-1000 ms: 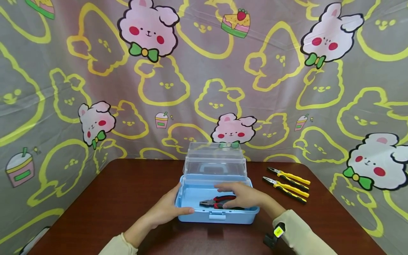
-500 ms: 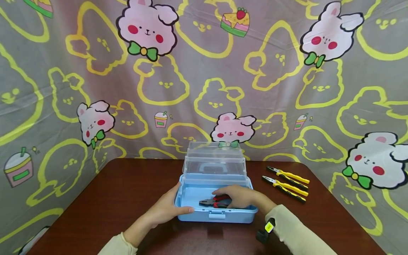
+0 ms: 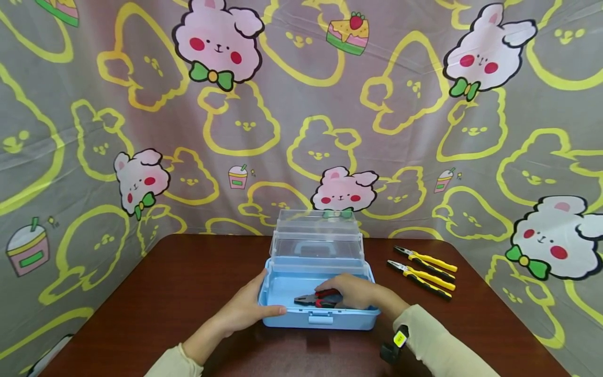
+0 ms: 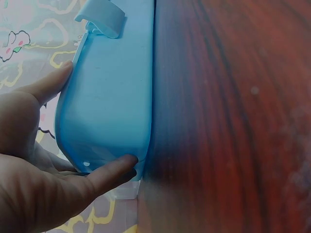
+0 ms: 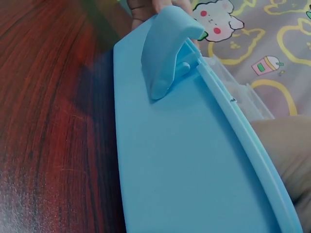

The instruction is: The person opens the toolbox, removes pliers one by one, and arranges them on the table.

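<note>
A light blue plastic toolbox [image 3: 287, 320] stands on the table with its clear lid [image 3: 317, 235] raised at the back. My left hand [image 3: 245, 310] holds its left end, the thumb over the front rim; in the left wrist view the fingers [image 4: 114, 172] lie along the end wall. Inside the box lies a pair of red-and-black pliers [image 3: 306, 300], jaws pointing left. My right hand [image 3: 355, 291] reaches over the right front side and grips the handles, covering most of them. In the right wrist view the front wall [image 5: 175, 160] hides the pliers.
Two yellow-and-black pliers [image 3: 426, 280] lie side by side on the dark wooden table [image 3: 202, 277], right of the toolbox. A patterned curtain [image 3: 282, 131] rises behind the table's far edge. A latch [image 3: 321, 319] juts from the toolbox front.
My right hand has lowered and moved slightly left, its fingers closing round the handles of the red-and-black pliers. My left hand and the toolbox have hardly moved.
</note>
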A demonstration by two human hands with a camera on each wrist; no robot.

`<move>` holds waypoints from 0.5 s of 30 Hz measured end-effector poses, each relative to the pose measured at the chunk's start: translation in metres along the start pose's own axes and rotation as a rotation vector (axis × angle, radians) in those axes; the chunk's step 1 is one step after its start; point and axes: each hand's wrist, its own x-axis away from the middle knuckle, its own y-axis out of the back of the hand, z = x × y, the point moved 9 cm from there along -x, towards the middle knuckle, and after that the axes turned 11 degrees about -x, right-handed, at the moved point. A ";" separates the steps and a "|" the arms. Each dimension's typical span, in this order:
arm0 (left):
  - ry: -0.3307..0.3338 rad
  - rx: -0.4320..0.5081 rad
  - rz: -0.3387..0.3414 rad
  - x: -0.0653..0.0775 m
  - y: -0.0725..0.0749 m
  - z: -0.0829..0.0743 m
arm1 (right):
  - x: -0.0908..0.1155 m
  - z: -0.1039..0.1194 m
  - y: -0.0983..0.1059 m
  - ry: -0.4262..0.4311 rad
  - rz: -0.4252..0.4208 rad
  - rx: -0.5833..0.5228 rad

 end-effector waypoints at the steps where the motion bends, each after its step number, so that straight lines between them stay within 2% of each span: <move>1: -0.001 0.002 0.000 0.000 0.000 0.000 | 0.000 0.000 0.001 -0.003 -0.006 -0.006; 7: 0.011 -0.003 0.000 0.000 -0.001 0.001 | 0.003 -0.001 0.007 -0.015 -0.054 -0.058; 15: 0.008 0.000 -0.004 0.000 0.000 0.002 | 0.007 0.002 0.013 0.036 -0.073 -0.197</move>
